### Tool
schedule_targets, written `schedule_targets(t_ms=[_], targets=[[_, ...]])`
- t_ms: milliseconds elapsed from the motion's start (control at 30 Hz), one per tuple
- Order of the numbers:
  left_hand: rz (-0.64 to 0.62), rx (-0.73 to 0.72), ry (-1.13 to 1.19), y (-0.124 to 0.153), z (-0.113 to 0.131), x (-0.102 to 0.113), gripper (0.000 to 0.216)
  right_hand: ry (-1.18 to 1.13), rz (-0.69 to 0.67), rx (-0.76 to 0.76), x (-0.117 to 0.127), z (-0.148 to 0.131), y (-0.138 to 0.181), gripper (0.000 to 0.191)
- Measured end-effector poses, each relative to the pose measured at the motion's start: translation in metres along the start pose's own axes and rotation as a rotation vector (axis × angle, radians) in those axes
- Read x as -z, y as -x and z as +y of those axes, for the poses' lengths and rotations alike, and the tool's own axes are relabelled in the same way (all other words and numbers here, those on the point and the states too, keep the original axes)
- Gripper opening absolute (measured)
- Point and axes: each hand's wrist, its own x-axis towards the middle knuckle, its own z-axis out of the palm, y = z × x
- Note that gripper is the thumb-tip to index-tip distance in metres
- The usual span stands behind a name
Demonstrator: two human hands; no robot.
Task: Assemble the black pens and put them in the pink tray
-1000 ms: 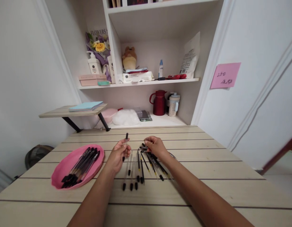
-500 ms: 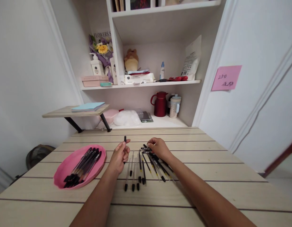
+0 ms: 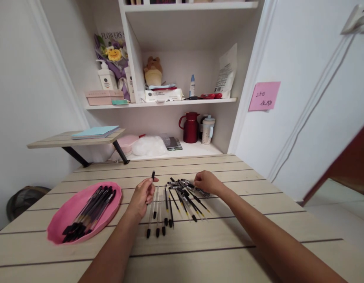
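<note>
My left hand (image 3: 142, 194) is closed around a clear pen with a black tip (image 3: 153, 175), held upright over the wooden table (image 3: 199, 251). My right hand (image 3: 208, 182) rests with curled fingers on the right side of a heap of loose pens and black caps (image 3: 182, 194); what its fingers pinch is too small to make out. Three pens (image 3: 157, 220) lie in a row just below my left hand. A pink oval tray (image 3: 61, 218) at the left holds several assembled black pens (image 3: 89, 214).
Behind the table stands a white shelf unit with a red jug (image 3: 190, 127), a cup (image 3: 208, 129), a white bag (image 3: 149, 146), bottles and a plush toy. A small side shelf (image 3: 67, 139) with a blue notebook juts out at the left. A pink note (image 3: 263, 96) hangs on the right wall.
The view has swung a little to the right. My right hand has shifted to the right edge of the pen heap. My left hand still holds its pen upright.
</note>
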Motion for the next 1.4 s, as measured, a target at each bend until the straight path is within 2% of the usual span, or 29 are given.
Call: schedule_targets(t_ms=[100, 233, 367, 500, 700, 900, 1033, 1167, 1267, 1400], targets=[[0.009, -0.004, -0.020, 0.001, -0.001, -0.003, 0.025, 0.112, -0.053, -0.017, -0.007, -0.009, 0.017, 0.012], [0.001, 0.000, -0.039, 0.002, -0.002, -0.005, 0.025, 0.433, -0.115, -0.079, -0.010, -0.024, 0.032, 0.022], [-0.013, 0.013, -0.048, 0.003, -0.003, -0.005, 0.027, 0.523, -0.163, -0.103, -0.003, -0.025, 0.041, 0.024], [-0.024, 0.028, -0.054, 0.002, -0.004, -0.005, 0.028, 0.545, -0.240, -0.105, -0.001, -0.017, 0.049, 0.024], [-0.024, 0.033, -0.057, 0.003, -0.003, -0.006, 0.028, 0.507, -0.205, -0.107, 0.001, -0.016, 0.052, 0.022], [0.013, 0.004, -0.049, 0.003, 0.000, -0.004, 0.029, 0.408, -0.206, 0.007, -0.006, -0.042, 0.052, 0.020], [0.024, 0.006, -0.045, 0.001, -0.002, -0.001, 0.029, 0.404, -0.196, 0.073, -0.025, -0.067, 0.049, 0.022], [-0.001, -0.006, -0.045, 0.001, -0.004, -0.001, 0.028, 0.513, -0.141, 0.074, -0.048, -0.089, 0.042, 0.024], [-0.023, 0.000, -0.057, 0.001, -0.007, -0.003, 0.028, 0.558, -0.133, 0.063, -0.057, -0.095, 0.038, 0.024], [-0.034, 0.027, -0.075, 0.001, -0.009, -0.004, 0.029, 0.529, -0.106, 0.022, -0.052, -0.089, 0.036, 0.022]])
